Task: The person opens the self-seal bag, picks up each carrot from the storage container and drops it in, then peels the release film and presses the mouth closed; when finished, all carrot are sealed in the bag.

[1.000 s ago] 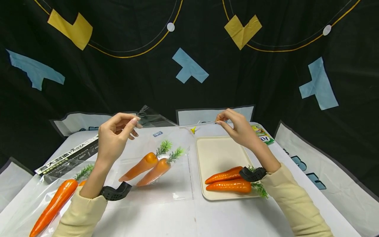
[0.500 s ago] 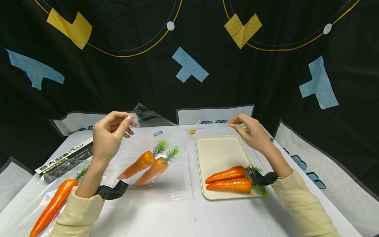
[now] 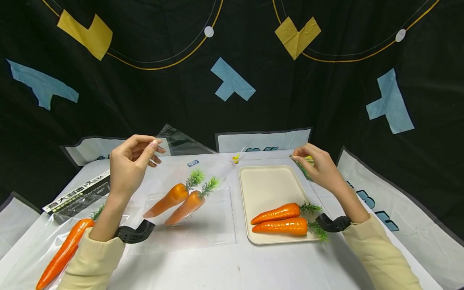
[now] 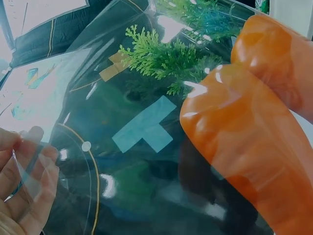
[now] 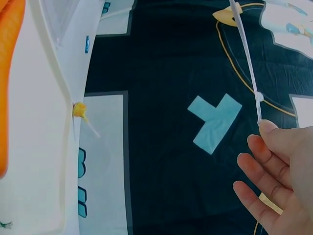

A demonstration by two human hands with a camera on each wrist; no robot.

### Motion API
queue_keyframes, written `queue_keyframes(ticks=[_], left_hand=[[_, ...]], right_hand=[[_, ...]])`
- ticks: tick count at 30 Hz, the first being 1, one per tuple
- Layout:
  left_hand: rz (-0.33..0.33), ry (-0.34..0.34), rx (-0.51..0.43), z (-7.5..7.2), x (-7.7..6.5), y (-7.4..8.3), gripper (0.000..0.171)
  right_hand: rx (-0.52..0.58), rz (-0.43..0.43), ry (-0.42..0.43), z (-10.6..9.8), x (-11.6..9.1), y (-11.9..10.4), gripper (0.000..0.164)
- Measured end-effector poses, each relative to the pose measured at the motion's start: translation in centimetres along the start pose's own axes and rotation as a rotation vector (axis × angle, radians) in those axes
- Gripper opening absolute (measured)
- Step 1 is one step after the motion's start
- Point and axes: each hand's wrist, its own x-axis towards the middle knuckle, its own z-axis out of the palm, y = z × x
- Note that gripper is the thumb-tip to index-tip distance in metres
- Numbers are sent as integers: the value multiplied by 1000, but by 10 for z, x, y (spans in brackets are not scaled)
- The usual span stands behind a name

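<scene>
My left hand (image 3: 128,163) pinches the upper corner of a clear plastic bag (image 3: 222,207), its film stretched up in a point. Two carrots (image 3: 175,196) with green tops lie inside the bag; the left wrist view shows the nearer carrot (image 4: 244,132) through the film. On the right, my right hand (image 3: 319,167) is raised above the tray's far right corner. Its thumb and index finger pinch the end of a thin white strip (image 5: 248,58), the other fingers loosely bent. Below it, two more carrots (image 3: 279,226) rest side by side on a cream tray (image 3: 266,181).
A second clear bag with a carrot (image 3: 65,251) lies at the left, near a black printed package (image 3: 81,191). Behind the tray are a small yellow piece (image 3: 236,159), a blue label (image 3: 193,163) and a green packet (image 3: 303,168). A black curtain (image 3: 174,100) hangs behind.
My right hand has moved right and slightly down, away from the bag, with the strip. The left hand has shifted a little left, drawing the bag's corner with it.
</scene>
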Motion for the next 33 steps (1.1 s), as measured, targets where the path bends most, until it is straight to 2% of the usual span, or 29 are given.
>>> queue_keyframes(ticks=[23, 33], left_hand=[[-12, 37, 44, -4, 0, 3, 20], [-18, 56, 57, -8, -2, 2, 21]], right_hand=[[-6, 20, 2, -13, -23, 15, 15], [-36, 61, 7, -16, -36, 19, 12]])
